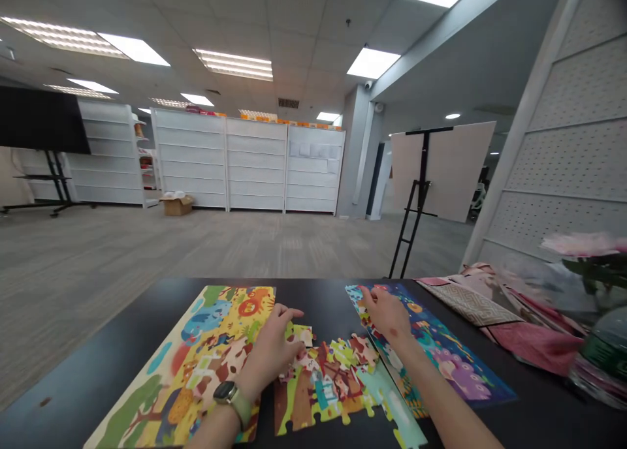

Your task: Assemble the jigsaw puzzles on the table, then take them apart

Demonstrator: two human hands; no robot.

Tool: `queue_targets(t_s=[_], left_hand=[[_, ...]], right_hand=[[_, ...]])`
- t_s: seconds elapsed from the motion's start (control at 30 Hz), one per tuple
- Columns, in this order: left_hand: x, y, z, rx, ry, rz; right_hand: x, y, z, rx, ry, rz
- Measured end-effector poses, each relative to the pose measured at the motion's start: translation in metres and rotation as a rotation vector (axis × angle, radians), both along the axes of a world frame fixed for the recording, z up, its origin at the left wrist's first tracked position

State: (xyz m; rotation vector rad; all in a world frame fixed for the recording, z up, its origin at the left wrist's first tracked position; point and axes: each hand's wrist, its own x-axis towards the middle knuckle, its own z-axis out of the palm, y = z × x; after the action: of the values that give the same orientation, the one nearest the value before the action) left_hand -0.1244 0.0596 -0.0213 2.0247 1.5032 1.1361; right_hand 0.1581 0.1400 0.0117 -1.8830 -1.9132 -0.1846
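Left fingers (290, 314) on loose jigsaw pieces (318, 377), right fingers (375, 299) on a puzzle board (455, 351)

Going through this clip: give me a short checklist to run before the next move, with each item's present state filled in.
1. Left hand on the loose jigsaw pieces: ok, touching them.
2. Right hand on the blue puzzle: ok, resting near its edge.
3. Either hand gripping a piece: cannot tell.
4. Central pieces lying flat and separate: not ok, some overlap.
5. Pink cloth apart from both hands: ok.
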Motion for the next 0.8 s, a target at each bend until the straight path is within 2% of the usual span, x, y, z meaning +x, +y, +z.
queue_targets(t_s=[0.2, 0.37, 0.57, 0.8], left_hand=[[-0.004, 0.001, 0.007, 0.046, -0.046, 0.029], [0.006, -0.001, 0.005, 0.031, -0.015, -0.003], [0.008, -0.005, 0.003, -0.027, 0.210, -0.165], [0.008, -0.011, 0.008, -0.068, 0.362, -0.194]], right_hand=[[-0.030, -0.017, -0.007, -0.102, -0.026, 0.392], [-0.052, -0.037, -0.012, -0.144, -0.093, 0.568], [-0.056, -0.047, -0.011, -0.130, -0.178, 0.599], [-0.064, -0.052, -0.015, -0.130, -0.204, 0.510]])
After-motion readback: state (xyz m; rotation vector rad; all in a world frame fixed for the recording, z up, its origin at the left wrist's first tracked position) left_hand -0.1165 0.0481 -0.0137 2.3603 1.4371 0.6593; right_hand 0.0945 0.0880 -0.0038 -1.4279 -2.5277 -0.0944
